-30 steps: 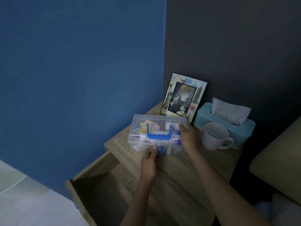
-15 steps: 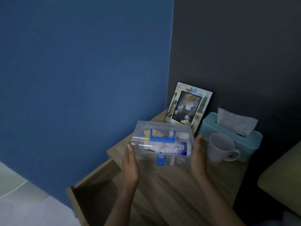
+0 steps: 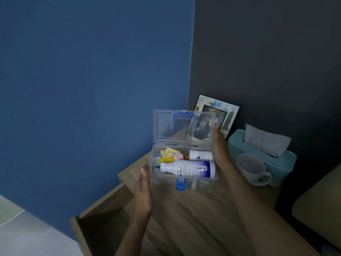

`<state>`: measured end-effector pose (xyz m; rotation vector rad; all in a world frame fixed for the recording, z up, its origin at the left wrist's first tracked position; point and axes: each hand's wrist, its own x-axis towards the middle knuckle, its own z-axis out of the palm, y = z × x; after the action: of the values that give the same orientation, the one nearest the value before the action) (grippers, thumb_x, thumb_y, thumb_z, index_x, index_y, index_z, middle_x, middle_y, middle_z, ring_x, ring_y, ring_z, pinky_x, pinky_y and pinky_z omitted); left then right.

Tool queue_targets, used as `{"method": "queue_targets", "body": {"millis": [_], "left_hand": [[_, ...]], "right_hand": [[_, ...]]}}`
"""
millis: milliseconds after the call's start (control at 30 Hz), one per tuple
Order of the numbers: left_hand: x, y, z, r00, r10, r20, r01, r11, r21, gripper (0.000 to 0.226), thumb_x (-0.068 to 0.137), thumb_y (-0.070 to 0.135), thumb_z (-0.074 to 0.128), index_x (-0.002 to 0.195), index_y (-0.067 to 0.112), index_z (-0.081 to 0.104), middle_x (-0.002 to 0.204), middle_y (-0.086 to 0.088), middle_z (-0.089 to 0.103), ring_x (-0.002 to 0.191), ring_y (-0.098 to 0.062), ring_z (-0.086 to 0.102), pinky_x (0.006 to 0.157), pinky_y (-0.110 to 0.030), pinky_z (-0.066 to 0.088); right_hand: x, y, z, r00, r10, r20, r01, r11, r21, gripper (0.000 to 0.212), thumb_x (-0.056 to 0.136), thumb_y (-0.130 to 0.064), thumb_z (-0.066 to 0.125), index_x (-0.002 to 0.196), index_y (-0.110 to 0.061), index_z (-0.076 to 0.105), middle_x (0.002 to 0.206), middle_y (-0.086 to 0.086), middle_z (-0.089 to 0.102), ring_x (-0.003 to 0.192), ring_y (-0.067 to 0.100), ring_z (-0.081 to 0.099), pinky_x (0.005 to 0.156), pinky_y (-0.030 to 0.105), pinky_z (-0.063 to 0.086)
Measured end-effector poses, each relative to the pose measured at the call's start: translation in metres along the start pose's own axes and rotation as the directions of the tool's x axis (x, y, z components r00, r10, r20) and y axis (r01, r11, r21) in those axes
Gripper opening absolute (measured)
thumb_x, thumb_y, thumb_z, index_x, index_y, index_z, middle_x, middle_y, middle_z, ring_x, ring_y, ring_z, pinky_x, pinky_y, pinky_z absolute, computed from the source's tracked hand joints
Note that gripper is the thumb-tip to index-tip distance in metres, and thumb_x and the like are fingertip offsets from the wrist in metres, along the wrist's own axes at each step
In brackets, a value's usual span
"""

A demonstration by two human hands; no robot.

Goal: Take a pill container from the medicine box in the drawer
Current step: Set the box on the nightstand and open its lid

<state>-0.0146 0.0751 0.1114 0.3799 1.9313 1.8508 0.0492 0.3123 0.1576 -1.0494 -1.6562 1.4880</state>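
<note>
The clear plastic medicine box [image 3: 164, 179] stands on the wooden nightstand [image 3: 193, 209] with its lid [image 3: 166, 126] swung up and back. A blue latch [image 3: 180, 184] hangs at its front. Inside lie a small white pill container [image 3: 200, 155] at the back right, a large white bottle [image 3: 186, 169] on its side in front, and yellow packets [image 3: 166, 157] at the left. My left hand [image 3: 143, 193] rests flat against the box's left wall. Along the right side my right hand [image 3: 220, 146] reaches up, its thumb at the lid's edge.
The drawer [image 3: 103, 224] stands pulled out at the lower left, dark inside. Behind the box lean a picture frame [image 3: 230, 115], a teal tissue box [image 3: 280, 163] and a white mug [image 3: 252, 169]. A beige cushion [image 3: 323, 200] borders the right.
The latch was released and the lid has swung from shut to fully open. My left hand moved from the front latch to the box's left side; the contents now show.
</note>
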Motion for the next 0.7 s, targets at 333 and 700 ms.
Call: {"method": "queue_targets", "body": {"millis": [333, 700], "left_hand": [[0.000, 0.000, 0.000, 1.000, 0.005, 0.014, -0.005, 1.000, -0.005, 0.082, 0.083, 0.068, 0.021, 0.148, 0.021, 0.037, 0.154, -0.002, 0.039, 0.143, -0.020, 0.035, 0.118, -0.048, 0.027], [0.000, -0.004, -0.001, 1.000, 0.016, 0.003, -0.016, 1.000, -0.004, 0.083, 0.081, 0.073, 0.022, 0.147, 0.024, 0.038, 0.154, 0.001, 0.039, 0.142, -0.016, 0.035, 0.119, -0.043, 0.027]], "right_hand": [[0.008, 0.007, 0.005, 1.000, -0.012, -0.014, 0.012, 1.000, 0.022, 0.070, 0.093, -0.065, 0.021, 0.149, -0.024, 0.032, 0.157, 0.006, 0.033, 0.143, 0.024, 0.032, 0.103, 0.028, 0.022], [0.011, 0.007, 0.004, 0.998, 0.057, -0.012, -0.056, 0.995, 0.078, 0.073, 0.091, -0.068, 0.021, 0.148, -0.025, 0.034, 0.157, 0.007, 0.031, 0.143, 0.025, 0.032, 0.115, 0.039, 0.023]]}}
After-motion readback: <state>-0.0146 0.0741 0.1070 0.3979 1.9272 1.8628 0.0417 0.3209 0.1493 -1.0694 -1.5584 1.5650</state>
